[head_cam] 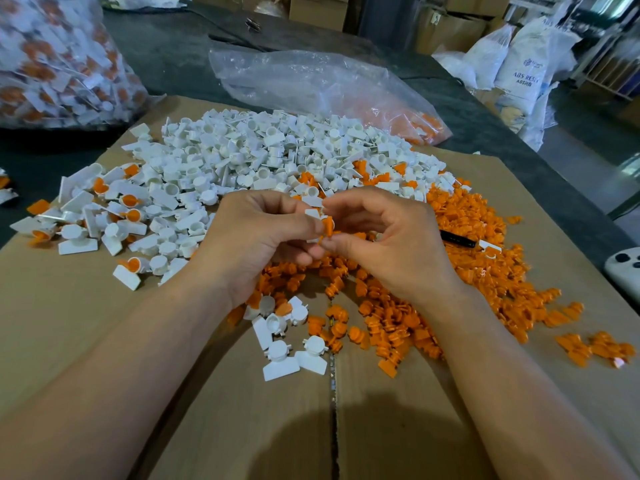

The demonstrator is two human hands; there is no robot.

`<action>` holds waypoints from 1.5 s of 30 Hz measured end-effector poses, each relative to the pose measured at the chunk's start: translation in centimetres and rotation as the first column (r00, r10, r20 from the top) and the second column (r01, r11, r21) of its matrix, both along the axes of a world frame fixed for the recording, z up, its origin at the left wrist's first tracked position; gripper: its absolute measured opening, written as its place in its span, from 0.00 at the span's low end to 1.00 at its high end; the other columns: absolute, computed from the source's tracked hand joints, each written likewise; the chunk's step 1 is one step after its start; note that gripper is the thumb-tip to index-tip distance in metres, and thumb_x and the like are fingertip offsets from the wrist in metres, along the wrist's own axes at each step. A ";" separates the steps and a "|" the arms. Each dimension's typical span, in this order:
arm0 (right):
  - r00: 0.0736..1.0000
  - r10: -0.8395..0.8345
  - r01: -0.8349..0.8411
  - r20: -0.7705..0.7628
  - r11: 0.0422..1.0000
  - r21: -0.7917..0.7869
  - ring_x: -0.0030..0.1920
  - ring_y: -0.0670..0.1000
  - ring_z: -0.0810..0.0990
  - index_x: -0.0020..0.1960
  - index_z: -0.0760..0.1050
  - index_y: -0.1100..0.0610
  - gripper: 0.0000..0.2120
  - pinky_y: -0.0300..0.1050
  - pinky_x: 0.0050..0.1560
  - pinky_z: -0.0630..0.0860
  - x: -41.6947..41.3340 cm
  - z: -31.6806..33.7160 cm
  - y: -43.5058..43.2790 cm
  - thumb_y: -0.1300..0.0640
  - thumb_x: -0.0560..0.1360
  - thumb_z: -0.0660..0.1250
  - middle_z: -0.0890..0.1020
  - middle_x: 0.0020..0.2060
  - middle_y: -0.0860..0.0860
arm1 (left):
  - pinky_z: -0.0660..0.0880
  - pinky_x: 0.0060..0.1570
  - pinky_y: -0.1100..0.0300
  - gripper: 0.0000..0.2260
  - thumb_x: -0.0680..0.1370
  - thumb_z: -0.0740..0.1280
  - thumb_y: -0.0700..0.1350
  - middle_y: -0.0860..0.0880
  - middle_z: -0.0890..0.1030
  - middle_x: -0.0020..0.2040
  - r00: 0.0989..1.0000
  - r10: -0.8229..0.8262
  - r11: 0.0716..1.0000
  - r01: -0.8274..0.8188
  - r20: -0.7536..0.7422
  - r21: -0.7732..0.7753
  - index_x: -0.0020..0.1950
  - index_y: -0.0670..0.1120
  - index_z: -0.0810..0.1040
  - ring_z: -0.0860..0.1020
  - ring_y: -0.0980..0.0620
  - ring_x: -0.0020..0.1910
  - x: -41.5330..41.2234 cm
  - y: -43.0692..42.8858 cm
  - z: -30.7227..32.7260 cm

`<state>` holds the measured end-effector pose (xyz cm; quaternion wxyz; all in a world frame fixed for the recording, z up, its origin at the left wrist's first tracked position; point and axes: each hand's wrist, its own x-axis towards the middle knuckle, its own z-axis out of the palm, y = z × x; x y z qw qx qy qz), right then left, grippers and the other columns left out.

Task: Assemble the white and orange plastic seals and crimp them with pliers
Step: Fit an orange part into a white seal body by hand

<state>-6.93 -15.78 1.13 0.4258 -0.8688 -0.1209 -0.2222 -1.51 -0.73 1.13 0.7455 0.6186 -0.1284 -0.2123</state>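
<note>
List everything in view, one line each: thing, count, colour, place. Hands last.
White plastic seal bodies: many, white, heaped mid-cardboard, far side.
Orange plastic inserts: many, orange, heaped on the right.
Assembled seals: several, white with orange, left of the white heap.
Flat cardboard sheet: one, brown, under the heaps.
Slack clear plastic bag: one, clear, behind the heaps, orange pieces inside.
Full clear bag of seals: one, clear, far left.
Slender black object: one, black, on the orange heap; kind unclear.
White device with dark buttons: one, white, right edge.
Held seal parts: two, white and orange, pinched between both hands.
Left hand, right hand: two, bare, centre.
</note>
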 end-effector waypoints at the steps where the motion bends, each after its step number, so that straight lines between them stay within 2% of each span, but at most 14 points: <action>1: 1.000 0.003 -0.003 0.025 1.000 0.003 0.45 0.39 0.80 0.52 0.75 0.50 0.18 0.31 0.47 0.75 0.0 0.0 0.0 0.63 0.66 0.74 0.78 0.42 0.38 | 0.73 0.22 0.68 0.06 0.68 0.69 0.30 0.42 0.80 0.26 1.000 0.001 1.000 -0.001 -0.001 -0.001 0.33 0.38 0.76 0.78 0.52 0.23 0.0 0.0 0.0; 8: 0.997 0.004 -0.005 0.082 1.000 0.010 0.44 0.42 0.81 0.52 0.76 0.53 0.16 0.36 0.47 0.78 -0.1 0.1 0.3 0.62 0.66 0.72 0.81 0.42 0.45 | 0.73 0.21 0.68 0.05 0.68 0.69 0.29 0.43 0.79 0.26 1.000 -0.009 1.000 0.009 -0.017 -0.009 0.34 0.37 0.76 0.78 0.53 0.22 -0.1 0.1 0.2; 15: 0.994 -0.010 0.012 0.105 1.000 -0.021 0.44 0.44 0.81 0.54 0.75 0.53 0.17 0.41 0.48 0.79 0.0 0.1 0.2 0.61 0.66 0.72 0.80 0.42 0.45 | 0.73 0.21 0.68 0.06 0.68 0.68 0.29 0.44 0.79 0.25 1.000 -0.006 1.000 0.006 -0.023 -0.004 0.34 0.38 0.76 0.78 0.53 0.22 -0.1 0.1 0.2; 20: 0.994 -0.010 0.013 0.106 1.000 -0.028 0.44 0.45 0.81 0.53 0.76 0.53 0.17 0.41 0.48 0.79 0.1 0.0 0.3 0.61 0.66 0.72 0.80 0.42 0.45 | 0.72 0.21 0.68 0.07 0.68 0.68 0.29 0.44 0.79 0.25 1.000 -0.003 1.000 0.003 -0.025 -0.003 0.33 0.38 0.76 0.78 0.53 0.22 0.0 0.1 0.2; 24: 1.000 -0.016 0.016 0.019 0.999 0.029 0.45 0.41 0.81 0.54 0.75 0.53 0.19 0.36 0.49 0.78 0.0 0.0 0.2 0.64 0.66 0.73 0.80 0.43 0.43 | 0.72 0.21 0.69 0.06 0.68 0.68 0.29 0.44 0.79 0.25 0.999 0.000 1.000 0.000 -0.040 -0.012 0.34 0.38 0.76 0.78 0.53 0.22 0.0 0.1 0.2; 29: 0.977 -0.194 0.196 -0.087 0.980 0.019 0.45 0.37 0.80 0.53 0.75 0.45 0.17 0.30 0.49 0.75 0.0 1.2 -1.3 0.61 0.69 0.72 0.78 0.42 0.37 | 0.72 0.21 0.68 0.06 0.66 0.69 0.30 0.46 0.77 0.24 0.998 0.021 0.999 -0.023 -0.053 -0.033 0.33 0.38 0.76 0.77 0.53 0.22 0.1 0.2 0.2; 31: 0.936 -0.313 0.305 -0.158 0.949 -0.076 0.44 0.36 0.78 0.56 0.77 0.48 0.16 0.28 0.47 0.73 0.1 1.7 -2.6 0.57 0.69 0.73 0.78 0.43 0.37 | 0.72 0.20 0.68 0.06 0.67 0.69 0.30 0.46 0.77 0.24 0.998 0.024 0.999 -0.026 -0.055 -0.036 0.33 0.38 0.76 0.77 0.53 0.22 0.1 0.3 0.2; 33: 0.877 -0.418 0.361 -0.236 0.898 -0.250 0.49 0.37 0.76 0.60 0.76 0.50 0.20 0.28 0.48 0.68 0.0 2.0 -4.2 0.53 0.69 0.72 0.79 0.51 0.42 | 0.72 0.20 0.68 0.06 0.67 0.69 0.30 0.46 0.77 0.24 0.998 0.023 0.999 -0.025 -0.057 -0.040 0.33 0.39 0.75 0.77 0.53 0.22 0.2 0.3 0.2; 35: 0.818 -0.473 0.322 -0.327 0.848 -0.420 0.59 0.44 0.73 0.65 0.71 0.51 0.27 0.34 0.53 0.64 -0.1 2.1 -5.5 0.49 0.68 0.72 0.75 0.61 0.47 | 0.72 0.20 0.68 0.07 0.67 0.69 0.30 0.47 0.77 0.23 0.998 0.026 0.998 -0.029 -0.060 -0.048 0.33 0.39 0.75 0.77 0.53 0.21 0.2 0.3 0.3; 37: 0.749 -0.506 0.227 -0.427 0.802 -0.553 0.66 0.50 0.67 0.69 0.66 0.50 0.34 0.41 0.57 0.63 -0.2 2.1 -6.1 0.45 0.66 0.72 0.69 0.67 0.50 | 0.71 0.20 0.68 0.07 0.68 0.68 0.29 0.47 0.77 0.23 0.998 0.030 0.998 -0.033 -0.063 -0.056 0.33 0.39 0.75 0.77 0.53 0.21 0.2 0.4 0.3; 40: 0.686 -0.516 0.101 -0.512 0.766 -0.635 0.69 0.52 0.63 0.72 0.60 0.51 0.40 0.43 0.61 0.63 -0.3 2.0 -6.1 0.41 0.65 0.72 0.65 0.70 0.51 | 0.72 0.20 0.68 0.07 0.68 0.68 0.29 0.47 0.77 0.23 0.997 0.035 0.997 -0.040 -0.068 -0.065 0.33 0.38 0.75 0.77 0.53 0.21 0.2 0.4 0.4; 45: 0.620 -0.564 0.033 -0.546 0.713 -0.700 0.72 0.53 0.59 0.74 0.52 0.51 0.48 0.49 0.67 0.60 -0.2 1.9 -6.1 0.40 0.63 0.73 0.59 0.73 0.51 | 0.72 0.20 0.68 0.07 0.68 0.68 0.29 0.47 0.77 0.23 0.998 0.032 0.997 -0.036 -0.058 -0.071 0.33 0.39 0.75 0.78 0.53 0.22 0.3 0.5 0.3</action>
